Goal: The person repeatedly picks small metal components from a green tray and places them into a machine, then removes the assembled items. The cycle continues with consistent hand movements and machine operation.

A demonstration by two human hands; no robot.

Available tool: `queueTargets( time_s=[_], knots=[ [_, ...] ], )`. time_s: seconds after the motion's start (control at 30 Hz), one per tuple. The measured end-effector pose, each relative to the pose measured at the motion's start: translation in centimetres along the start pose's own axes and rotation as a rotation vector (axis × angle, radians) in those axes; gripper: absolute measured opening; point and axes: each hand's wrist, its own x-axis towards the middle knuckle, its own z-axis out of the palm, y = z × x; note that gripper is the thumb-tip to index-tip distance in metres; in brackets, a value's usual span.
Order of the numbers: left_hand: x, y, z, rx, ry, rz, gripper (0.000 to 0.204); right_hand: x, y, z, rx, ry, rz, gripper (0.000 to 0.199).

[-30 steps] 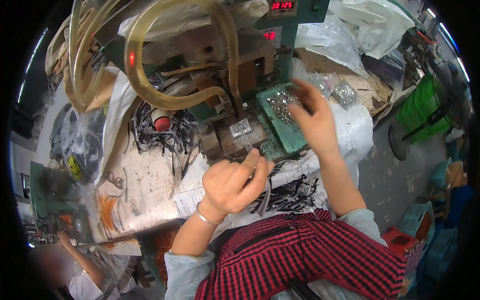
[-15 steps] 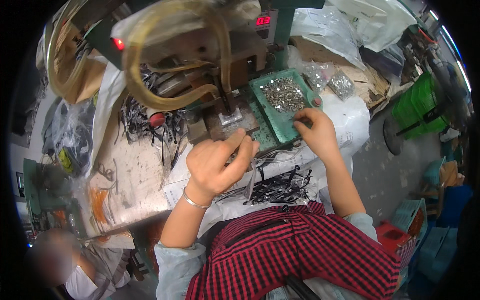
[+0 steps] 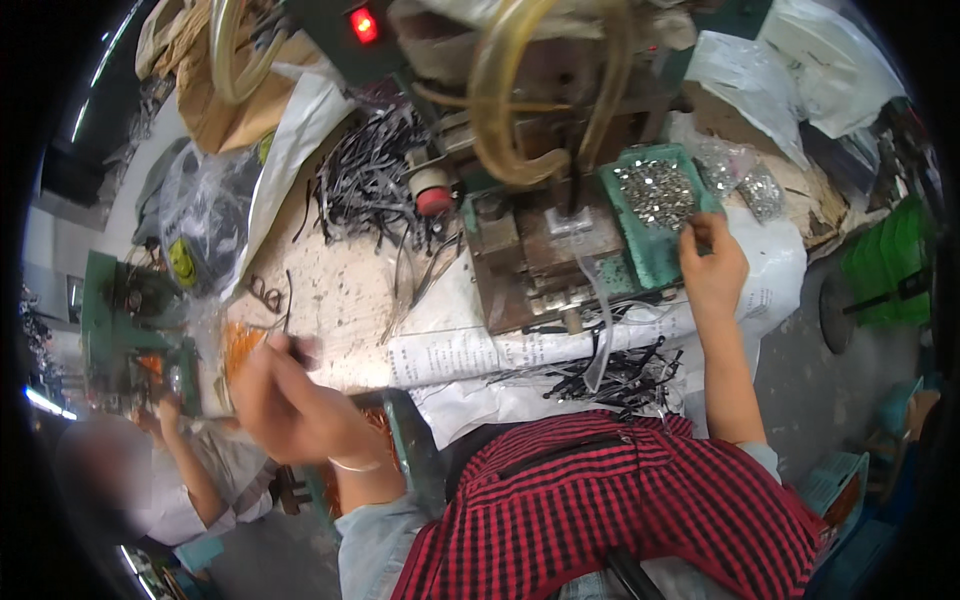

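Hovering by the counter's [image 3: 335,285] front edge: left hand [image 3: 300,408], blurred, its grip unclear. Right hand [image 3: 718,272]: at the tray's [image 3: 655,262] right rim, fingers bent, grip unclear. Metal bits [image 3: 655,195]: in tray; clear strip [image 3: 606,325]: at press [image 3: 550,250] front.

The right hand [image 3: 716,268] bends its fingers at the edge of a green tray [image 3: 650,264]. Small shiny bits [image 3: 657,190] lie in the tray. The left hand [image 3: 300,408] looks blurry, over the left side of the tabletop [image 3: 335,295], near some orange strings [image 3: 240,345]. A clear strip [image 3: 603,325] runs down from the machine [image 3: 550,252]. A red button [image 3: 434,200] sits beside a heap of dark strips [image 3: 368,175].
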Motion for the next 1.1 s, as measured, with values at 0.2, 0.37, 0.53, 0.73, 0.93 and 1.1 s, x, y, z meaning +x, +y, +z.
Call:
queueTargets(
  time_s=[0.2, 0.37, 0.53, 0.73, 0.93, 1.1],
  knots=[
    [0.4, -16.0, 3.5, 0.876, -0.921, 0.52, 0.024, 0.9, -0.3, 0.6, 0.305, -0.151, 0.15, 0.019],
    [-2.9, -24.5, 3.1, 0.654, -0.782, 0.529, 0.015, -1.1, 1.9, -1.6, 0.107, -0.03, 0.031, 0.015],
    [-3.4, -24.0, 3.3, 0.65, -0.98, 0.41, 0.017, -3.9, 4.5, -5.4, 0.092, 0.086, 0.169, 0.015],
    [-3.0, -26.8, 3.0, 0.632, -0.994, 0.596, 0.016, -1.6, -4.3, -3.9, 0.489, -0.109, 0.019, 0.015],
    [-1.7, -21.6, 4.4, 0.414, -0.813, 0.173, 0.008, 1.9, -11.5, 1.3, 0.716, -0.144, -0.073, 0.026],
    [-4.3, -18.1, 4.8, -0.101, -0.579, -0.475, 0.008, 0.5, -12.1, 2.1, 1.018, -0.196, 0.152, 0.043]
  ],
)
